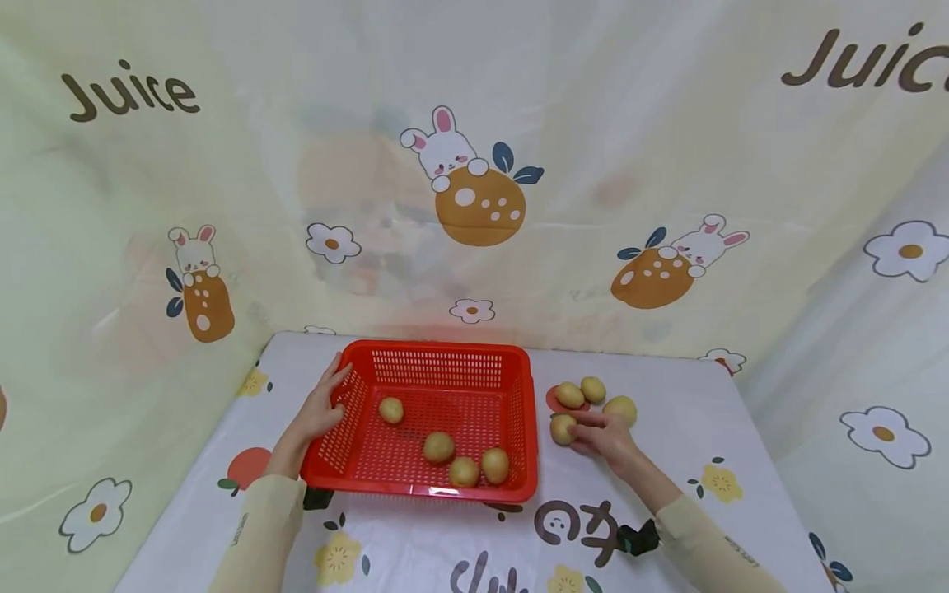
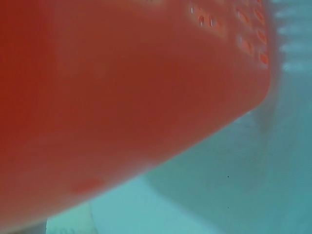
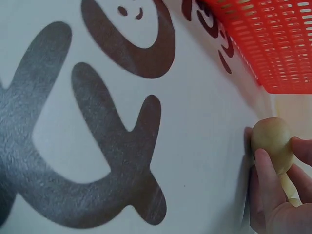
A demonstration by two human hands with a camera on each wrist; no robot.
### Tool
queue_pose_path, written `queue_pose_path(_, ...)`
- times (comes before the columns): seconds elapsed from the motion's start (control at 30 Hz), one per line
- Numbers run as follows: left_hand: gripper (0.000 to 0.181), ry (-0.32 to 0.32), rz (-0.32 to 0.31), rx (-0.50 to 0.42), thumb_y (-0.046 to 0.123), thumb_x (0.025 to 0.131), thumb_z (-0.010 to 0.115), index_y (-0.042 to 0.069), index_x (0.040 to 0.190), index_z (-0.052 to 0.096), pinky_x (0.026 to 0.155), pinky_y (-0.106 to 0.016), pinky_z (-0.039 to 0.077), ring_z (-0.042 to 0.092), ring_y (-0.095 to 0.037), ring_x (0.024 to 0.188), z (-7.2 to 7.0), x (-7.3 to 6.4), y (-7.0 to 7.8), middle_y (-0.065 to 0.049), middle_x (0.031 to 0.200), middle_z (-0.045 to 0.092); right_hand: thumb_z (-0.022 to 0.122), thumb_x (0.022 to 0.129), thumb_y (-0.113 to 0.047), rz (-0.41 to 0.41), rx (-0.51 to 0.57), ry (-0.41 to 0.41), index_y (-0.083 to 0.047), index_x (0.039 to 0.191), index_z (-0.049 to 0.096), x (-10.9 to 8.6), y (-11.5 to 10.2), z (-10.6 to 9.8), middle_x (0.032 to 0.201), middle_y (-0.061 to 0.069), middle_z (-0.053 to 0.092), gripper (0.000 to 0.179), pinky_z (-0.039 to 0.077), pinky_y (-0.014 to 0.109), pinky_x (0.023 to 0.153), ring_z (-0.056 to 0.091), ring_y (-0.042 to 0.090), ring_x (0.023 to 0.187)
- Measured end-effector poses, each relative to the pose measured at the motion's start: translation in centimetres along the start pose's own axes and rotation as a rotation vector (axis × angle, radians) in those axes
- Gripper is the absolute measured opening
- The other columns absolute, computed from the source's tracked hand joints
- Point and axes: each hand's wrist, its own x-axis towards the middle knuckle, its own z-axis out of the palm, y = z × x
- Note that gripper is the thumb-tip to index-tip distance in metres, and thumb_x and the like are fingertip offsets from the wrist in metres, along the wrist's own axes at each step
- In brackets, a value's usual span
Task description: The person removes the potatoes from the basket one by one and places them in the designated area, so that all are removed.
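A red plastic basket [image 1: 418, 416] stands on the table with several potatoes inside, among them one potato [image 1: 390, 410] on the left and another [image 1: 439, 447] near the middle. At its left side, my left hand [image 1: 320, 408] rests against the rim with fingers extended; the left wrist view shows the basket's red wall [image 2: 122, 87] close up but not the fingers. Just right of the basket, my right hand [image 1: 610, 441] pinches a potato [image 3: 273, 141] between thumb and fingers, low over the table. Beyond that hand lie three more potatoes, one [image 1: 569, 394] nearest the basket.
A white patterned cloth [image 1: 415, 543] covers the table, printed with flowers, fruit and dark lettering. Behind and at both sides hangs a pale curtain [image 1: 578, 107] with rabbit and fruit prints. Another loose potato [image 1: 621, 409] sits close behind my right hand.
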Motion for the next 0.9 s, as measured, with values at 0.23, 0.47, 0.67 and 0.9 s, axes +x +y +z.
queue_pose_path(0.23,0.079,-0.005,-0.059,-0.036,-0.019,0.077,0.047,-0.007,0.152,0.027,0.109,-0.058,0.030,0.003,-0.042,0.149,0.0,0.2,0.3,-0.017,0.165,0.001,0.069,0.090,-0.008,-0.021,-0.054,0.009,0.008,0.125,0.063,-0.2,-0.4,0.1,0.116,0.021,0.068,0.040,0.058,0.032,0.072,0.069,0.019,0.077)
queue_pose_path(0.47,0.078,-0.012,-0.055,-0.026,-0.019,0.076,0.047,-0.007,0.151,0.028,0.109,-0.059,0.028,0.004,-0.044,0.148,0.0,0.0,0.3,-0.018,0.164,0.002,0.064,0.093,-0.011,-0.080,-0.182,0.005,0.014,0.126,0.058,-0.8,-2.7,-0.7,0.118,0.025,0.064,0.042,0.057,0.038,0.081,0.068,0.025,0.091)
queue_pose_path(0.67,0.078,-0.010,-0.048,-0.014,-0.018,0.076,0.048,-0.007,0.151,0.028,0.110,-0.060,0.026,0.004,-0.043,0.148,0.1,0.0,0.1,-0.017,0.165,0.001,0.059,0.097,-0.014,-0.170,-0.210,-0.074,0.012,0.135,0.050,-1.0,-6.0,-1.1,0.133,0.030,0.055,0.047,0.054,0.045,0.087,0.064,0.037,0.108)
queue_pose_path(0.9,0.079,-0.001,-0.032,-0.003,-0.018,0.075,0.047,-0.007,0.151,0.029,0.111,-0.060,0.024,0.003,-0.043,0.148,0.0,0.1,-0.1,-0.017,0.165,0.001,0.062,0.096,-0.024,-0.181,-0.175,-0.192,0.003,0.138,0.052,-1.0,-10.2,0.3,0.135,0.026,0.056,0.051,0.053,0.044,0.089,0.060,0.039,0.118)
